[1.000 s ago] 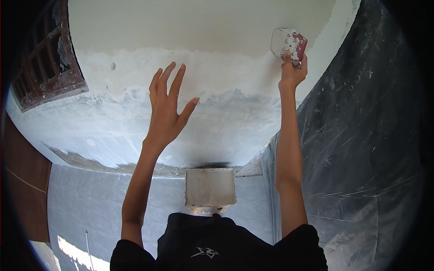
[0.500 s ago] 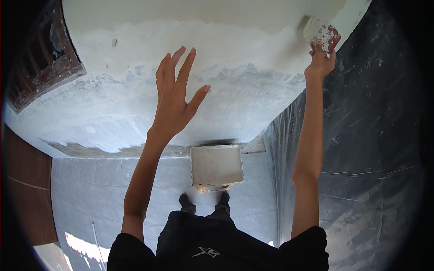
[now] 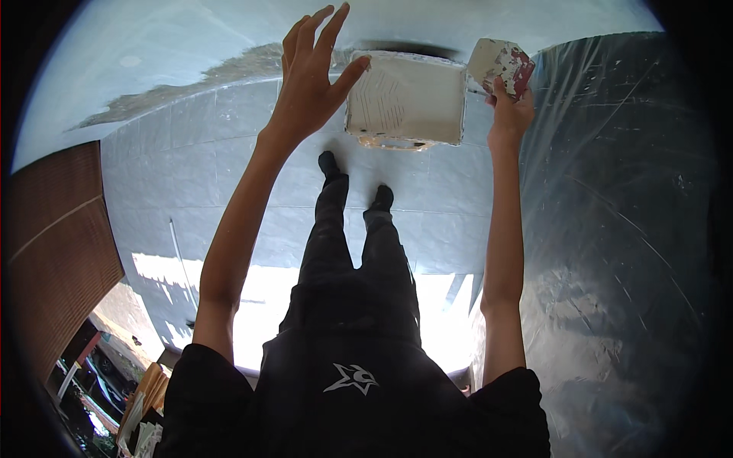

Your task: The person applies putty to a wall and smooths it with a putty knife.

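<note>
My right hand (image 3: 510, 118) is closed on a flat putty spreader (image 3: 504, 69), reddish and thickly smeared with off-white putty. Its wide edge points up and left, just right of a rectangular tray (image 3: 463, 103). Off-white putty (image 3: 424, 95) with ridged marks on its left part covers the tray. My left hand (image 3: 307, 95) is empty, its fingers spread and pointing up. The thumb tip overlaps the tray's upper left corner in view; whether it touches cannot be told.
Ahead stands a pale, partly coated wall (image 3: 198, 38) with a bare grey strip low down. Dark plastic sheeting (image 3: 611, 198) hangs on the right. Grey sheeting (image 3: 229, 175) covers the floor under my feet. A brown slatted panel (image 3: 65, 237) and piled clutter (image 3: 141, 404) are at left.
The view has tilted down, bringing tray and floor higher in the picture. My right hand and the spreader have come away from the upper wall to beside the tray. My left hand stays spread.
</note>
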Action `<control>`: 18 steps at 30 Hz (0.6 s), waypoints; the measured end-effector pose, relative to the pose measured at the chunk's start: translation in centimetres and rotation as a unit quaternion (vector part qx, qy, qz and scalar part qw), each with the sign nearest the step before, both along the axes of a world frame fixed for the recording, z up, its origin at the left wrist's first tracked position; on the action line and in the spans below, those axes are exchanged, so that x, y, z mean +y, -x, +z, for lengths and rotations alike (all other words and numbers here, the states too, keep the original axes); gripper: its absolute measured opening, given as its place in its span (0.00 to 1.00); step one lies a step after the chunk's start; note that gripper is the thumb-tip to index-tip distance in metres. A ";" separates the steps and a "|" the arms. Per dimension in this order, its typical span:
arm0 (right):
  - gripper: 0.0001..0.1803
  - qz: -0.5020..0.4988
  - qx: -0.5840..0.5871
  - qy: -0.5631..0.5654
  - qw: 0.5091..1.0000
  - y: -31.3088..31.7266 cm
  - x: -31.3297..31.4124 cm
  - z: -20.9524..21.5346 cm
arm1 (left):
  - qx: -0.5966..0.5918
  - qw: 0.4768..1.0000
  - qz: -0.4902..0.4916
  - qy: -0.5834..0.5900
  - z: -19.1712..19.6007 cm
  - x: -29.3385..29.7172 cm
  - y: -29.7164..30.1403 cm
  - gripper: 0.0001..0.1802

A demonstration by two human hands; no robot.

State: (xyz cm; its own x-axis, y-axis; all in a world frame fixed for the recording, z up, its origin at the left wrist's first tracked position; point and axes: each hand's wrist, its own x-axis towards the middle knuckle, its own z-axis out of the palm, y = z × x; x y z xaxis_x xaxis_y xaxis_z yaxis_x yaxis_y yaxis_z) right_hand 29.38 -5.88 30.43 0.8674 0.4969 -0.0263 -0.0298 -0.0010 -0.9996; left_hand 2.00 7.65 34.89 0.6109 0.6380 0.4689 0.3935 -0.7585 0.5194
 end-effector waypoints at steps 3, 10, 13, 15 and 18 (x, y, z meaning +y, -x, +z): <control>0.14 0.028 0.009 0.140 0.990 3.1 -2.5 -7.8 | 0.072 0.996 0.038 0.043 -8.1 -2.7 2.4 0.38; 0.21 0.048 -0.045 0.245 0.967 7.3 -6.8 -18.7 | 0.214 0.957 0.035 0.195 -23.7 -6.4 6.4 0.41; 0.21 0.059 -0.037 0.294 0.953 7.4 -5.7 -21.1 | 0.258 0.923 0.026 0.283 -28.3 -6.2 6.3 0.47; 0.22 0.075 -0.142 0.321 0.933 6.3 -4.7 -23.2 | 0.254 0.926 0.027 0.279 -31.0 -6.3 5.0 0.52; 0.22 0.070 -0.252 0.326 0.908 6.5 -2.7 -24.4 | 0.232 0.931 0.032 0.279 -33.8 -6.4 4.3 0.56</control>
